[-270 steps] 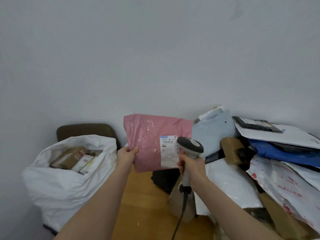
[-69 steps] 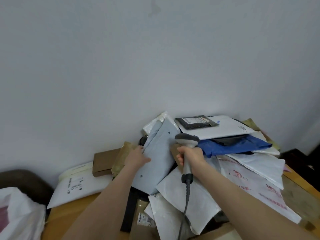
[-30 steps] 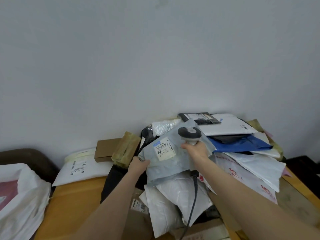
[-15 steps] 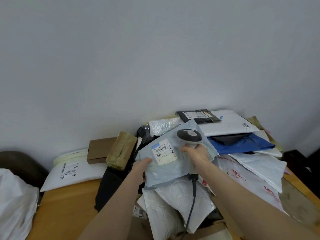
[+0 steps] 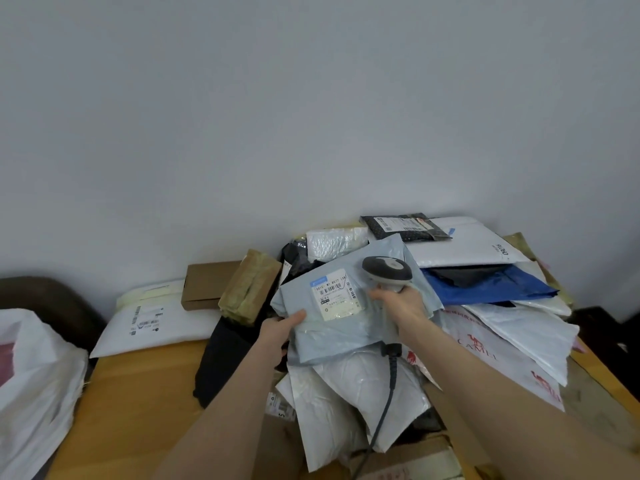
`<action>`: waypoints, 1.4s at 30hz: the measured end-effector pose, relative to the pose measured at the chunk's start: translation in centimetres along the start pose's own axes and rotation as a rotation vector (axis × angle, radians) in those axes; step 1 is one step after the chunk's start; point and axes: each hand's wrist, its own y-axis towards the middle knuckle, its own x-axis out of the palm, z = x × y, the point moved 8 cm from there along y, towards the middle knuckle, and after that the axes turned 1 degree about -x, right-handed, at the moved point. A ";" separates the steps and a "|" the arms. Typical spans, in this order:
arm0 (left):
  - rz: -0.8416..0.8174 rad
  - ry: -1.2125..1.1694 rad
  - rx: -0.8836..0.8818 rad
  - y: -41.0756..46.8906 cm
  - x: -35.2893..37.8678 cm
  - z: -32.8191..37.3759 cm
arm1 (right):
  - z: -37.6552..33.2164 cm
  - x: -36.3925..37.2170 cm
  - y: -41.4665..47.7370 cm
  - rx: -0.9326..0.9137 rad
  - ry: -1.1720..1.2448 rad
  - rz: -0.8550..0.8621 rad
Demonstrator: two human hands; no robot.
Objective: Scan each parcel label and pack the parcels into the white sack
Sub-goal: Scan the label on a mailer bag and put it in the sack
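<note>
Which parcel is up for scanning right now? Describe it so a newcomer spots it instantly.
Start at the heap of parcels against the wall. At its front, the left hand holds a pale grey-blue mailer beside the scanner. It alone is grey-blue among white bags, its white label facing up.

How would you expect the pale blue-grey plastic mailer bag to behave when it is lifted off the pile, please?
Probably floppy: the pale blue-grey plastic mailer bag is creased and drapes over the white plastic parcels beneath. Likely light, since the left hand pinches just one edge. Its glossy film may be slippery, so a firm hold seems wise.
</note>
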 end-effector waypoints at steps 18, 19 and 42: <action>0.381 0.230 0.417 -5.8 -7.1 8.0 | 1.5 3.8 -12.0 -0.150 0.117 -0.252; 0.384 0.244 0.423 -5.8 -7.2 8.0 | 1.4 3.8 -12.4 -0.159 0.113 -0.263; 0.402 0.346 0.450 -6.2 -7.8 8.4 | 0.3 4.2 -14.1 -0.185 0.028 -0.256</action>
